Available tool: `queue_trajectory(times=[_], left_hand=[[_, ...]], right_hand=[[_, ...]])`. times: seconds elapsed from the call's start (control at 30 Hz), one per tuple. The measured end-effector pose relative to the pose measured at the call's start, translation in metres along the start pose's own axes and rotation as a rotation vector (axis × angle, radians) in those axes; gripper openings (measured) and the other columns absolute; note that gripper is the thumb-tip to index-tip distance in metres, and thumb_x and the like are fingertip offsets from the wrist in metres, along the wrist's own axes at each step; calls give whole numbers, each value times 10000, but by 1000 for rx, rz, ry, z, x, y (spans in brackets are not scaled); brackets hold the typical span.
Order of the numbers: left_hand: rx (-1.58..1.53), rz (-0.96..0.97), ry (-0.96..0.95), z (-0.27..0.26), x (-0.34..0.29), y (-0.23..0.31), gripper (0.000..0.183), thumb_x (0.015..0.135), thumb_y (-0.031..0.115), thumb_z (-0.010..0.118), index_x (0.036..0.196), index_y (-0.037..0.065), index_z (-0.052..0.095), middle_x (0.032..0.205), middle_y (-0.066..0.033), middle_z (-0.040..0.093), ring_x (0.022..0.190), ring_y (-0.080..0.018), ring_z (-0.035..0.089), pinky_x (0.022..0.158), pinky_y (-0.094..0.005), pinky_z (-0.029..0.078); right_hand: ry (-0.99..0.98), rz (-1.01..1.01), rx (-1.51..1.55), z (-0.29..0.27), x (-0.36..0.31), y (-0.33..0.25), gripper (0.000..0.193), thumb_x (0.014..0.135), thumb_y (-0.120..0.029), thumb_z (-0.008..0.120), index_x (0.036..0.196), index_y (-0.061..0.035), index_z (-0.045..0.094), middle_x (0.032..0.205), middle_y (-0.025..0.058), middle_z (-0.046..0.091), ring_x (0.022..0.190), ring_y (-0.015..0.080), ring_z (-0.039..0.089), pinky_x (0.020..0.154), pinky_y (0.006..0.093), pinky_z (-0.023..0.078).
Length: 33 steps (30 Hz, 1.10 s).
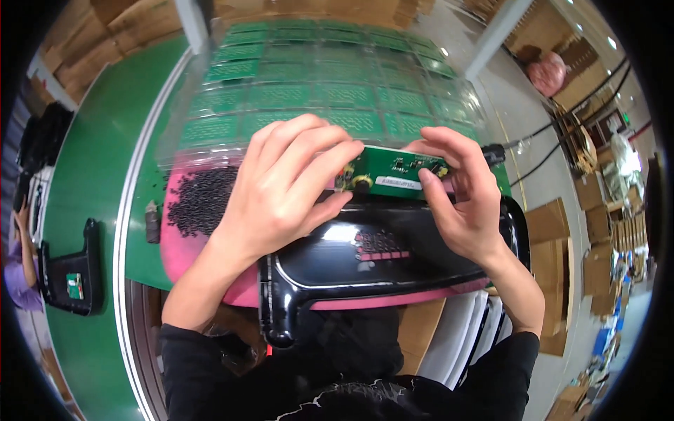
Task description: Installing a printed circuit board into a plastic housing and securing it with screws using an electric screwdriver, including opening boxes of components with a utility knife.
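Note:
Between my two hands a green circuit board [387,172] with small parts and a white label is held up by its ends. My left hand [284,186] pinches its left end between thumb and fingers. At the right end, my right hand [460,189] has its thumb on the face and its fingers curled behind the edge. Just below the board lies a glossy black plastic housing [337,259] with a pink-and-white marking. Under that is a pink mat [182,252]. A pile of small black screws [200,200] spreads on the mat beside my left wrist.
Behind my hands, clear plastic trays [309,95] hold rows of green boards. A dark cylinder [152,221] stands left of the screws. On the green conveyor [98,168] lies another black housing [74,270] with a board in it, near a person in purple [21,274]. Cardboard boxes [554,274] stand right.

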<state>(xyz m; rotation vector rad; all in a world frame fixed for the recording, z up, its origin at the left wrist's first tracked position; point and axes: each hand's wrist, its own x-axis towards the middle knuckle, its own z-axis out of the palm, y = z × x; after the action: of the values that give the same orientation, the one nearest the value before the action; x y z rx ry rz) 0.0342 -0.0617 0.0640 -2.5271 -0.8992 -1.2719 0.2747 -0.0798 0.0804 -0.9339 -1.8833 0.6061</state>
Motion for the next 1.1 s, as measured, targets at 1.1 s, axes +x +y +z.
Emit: queue_trajectory(times=[1.1], left_hand=[[-577,-205,-622,28,-30,21,582,581,160,846,1094,6,621,950,-97,649,550,-174,582,513,-289,503]], right_hand=[[-289,217,-39,-32,-83,42,552,585,-118,852,1081,-23,631,1069,135,636,939,277,627,824,367,502]])
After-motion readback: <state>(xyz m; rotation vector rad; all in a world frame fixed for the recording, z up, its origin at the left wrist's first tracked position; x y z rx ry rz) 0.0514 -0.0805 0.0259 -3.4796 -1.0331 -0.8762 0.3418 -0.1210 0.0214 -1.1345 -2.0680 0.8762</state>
